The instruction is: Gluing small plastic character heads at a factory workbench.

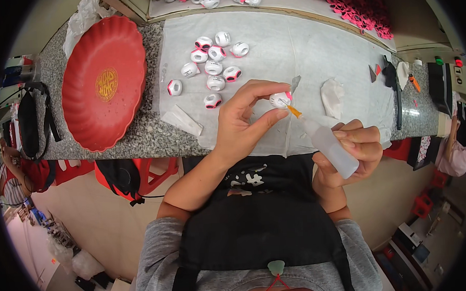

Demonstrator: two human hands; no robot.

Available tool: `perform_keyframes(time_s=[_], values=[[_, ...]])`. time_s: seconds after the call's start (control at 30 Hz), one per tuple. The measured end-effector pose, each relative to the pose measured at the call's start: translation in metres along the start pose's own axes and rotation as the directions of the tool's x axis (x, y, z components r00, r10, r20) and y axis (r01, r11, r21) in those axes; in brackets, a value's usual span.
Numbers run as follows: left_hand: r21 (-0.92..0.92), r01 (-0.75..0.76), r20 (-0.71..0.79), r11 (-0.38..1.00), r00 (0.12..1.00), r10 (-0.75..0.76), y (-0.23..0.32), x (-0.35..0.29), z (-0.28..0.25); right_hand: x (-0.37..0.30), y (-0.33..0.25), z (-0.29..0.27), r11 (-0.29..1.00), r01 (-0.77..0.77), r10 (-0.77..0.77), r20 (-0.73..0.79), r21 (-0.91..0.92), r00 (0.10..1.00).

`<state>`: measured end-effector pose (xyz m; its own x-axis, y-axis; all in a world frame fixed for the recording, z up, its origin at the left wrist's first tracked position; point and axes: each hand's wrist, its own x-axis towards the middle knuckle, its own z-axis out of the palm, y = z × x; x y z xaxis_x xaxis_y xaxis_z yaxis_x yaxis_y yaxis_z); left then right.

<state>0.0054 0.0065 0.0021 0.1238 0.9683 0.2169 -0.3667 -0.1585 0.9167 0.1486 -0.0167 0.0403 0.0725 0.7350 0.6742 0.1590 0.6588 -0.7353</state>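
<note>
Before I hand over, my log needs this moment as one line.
Left hand: pinching white-and-pink piece | right hand: gripping translucent bottle, orange tip toward piece | pale sheet: similar pieces

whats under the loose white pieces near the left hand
A pale sheet shows around the white pieces, with speckled countertop visible beyond its left edge. Whatever lies directly beneath them is covered.

I see a speckled grey stone bench (157, 141): scalloped red plastic tray (119, 51) at ten o'clock, broad white sheet (317, 53) at one.
</note>
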Motion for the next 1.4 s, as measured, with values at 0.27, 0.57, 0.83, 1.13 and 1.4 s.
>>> perform_keyframes(time_s=[0.27, 0.57, 0.83, 1.13, 1.4], values=[[0.079, -0.017, 0.004, 0.997, 1.000, 0.017, -0.001, -0.001, -0.002, 0.001, -0.005, 0.000, 0.999, -0.029, 0.030, 0.042, -0.014, 0.999], [0.148, -0.072, 0.032, 0.986, 0.997, 0.068, -0.001, 0.001, -0.002, 0.007, -0.002, -0.007, 0.997, -0.041, 0.044, 0.055, -0.059, 0.998], [-0.096, 0.052, -0.168, 0.994, 0.983, -0.068, 0.004, 0.001, -0.001, 0.056, 0.041, -0.041, 0.855, -0.517, 0.511, 0.105, 0.036, 0.853], [-0.061, 0.067, -0.169, 0.996, 0.983, -0.077, 0.002, 0.002, 0.002, 0.137, 0.155, -0.061, 0.677, 0.195, 0.068, 0.324, -0.710, 0.944], [-0.072, 0.061, -0.139, 0.995, 0.988, -0.071, 0.002, 0.002, 0.001, 0.143, 0.154, -0.056, 0.595, 0.257, 0.116, 0.397, -0.761, 0.910]])
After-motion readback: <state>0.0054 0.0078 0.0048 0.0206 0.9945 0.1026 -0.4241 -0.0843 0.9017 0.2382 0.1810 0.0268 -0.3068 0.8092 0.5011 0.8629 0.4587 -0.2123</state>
